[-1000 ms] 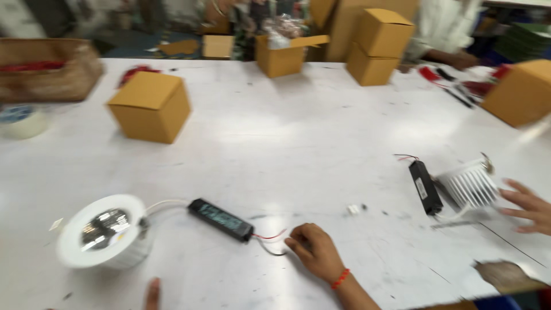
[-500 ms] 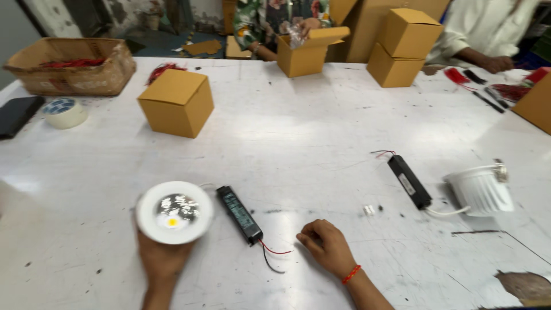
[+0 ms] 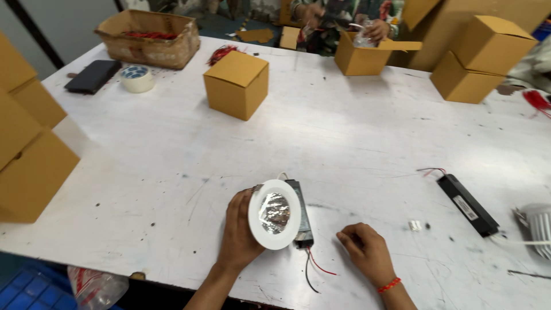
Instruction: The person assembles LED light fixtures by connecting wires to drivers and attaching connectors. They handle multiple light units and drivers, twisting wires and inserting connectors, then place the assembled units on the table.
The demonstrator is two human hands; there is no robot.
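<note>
1. Stacked cardboard cartons (image 3: 28, 149), plain brown, at the surface's (image 3: 356, 138) 9 o'clock edge.
2. Black flat case (image 3: 93, 76) and roll of tape (image 3: 137, 78), side by side at 10 o'clock, just before an open, worn cardboard tray (image 3: 150, 38) holding red wires.
3. Closed small cardboard box (image 3: 236, 84), at 11 o'clock, standing alone; a bundle of red wire (image 3: 221, 54) lies behind it.
4. Left hand (image 3: 240, 229), at 6 o'clock, grasping the recessed downlight from behind, fingers curled round its rim.
5. Recessed downlight (image 3: 275, 213), round, white trim with mirrored reflector, tilted up on edge, face toward the camera.
6. Black driver unit (image 3: 299, 213), oblong, lying on the surface just behind and right of the downlight; its red and black leads (image 3: 313, 270) trail toward 6 o'clock.
7. Right hand (image 3: 367, 252), at 5 o'clock, loosely clenched, knuckles resting on the surface, holding nothing visible; red bracelet at the wrist.
8. Open cardboard box (image 3: 364, 54), at 12 o'clock, another person's hands at it.
9. Second black driver (image 3: 468, 204), at 3 o'clock, wired to a white finned lamp body (image 3: 536, 227) at the right edge.
10. Two closed cardboard boxes (image 3: 479, 57), at 2 o'clock.
</note>
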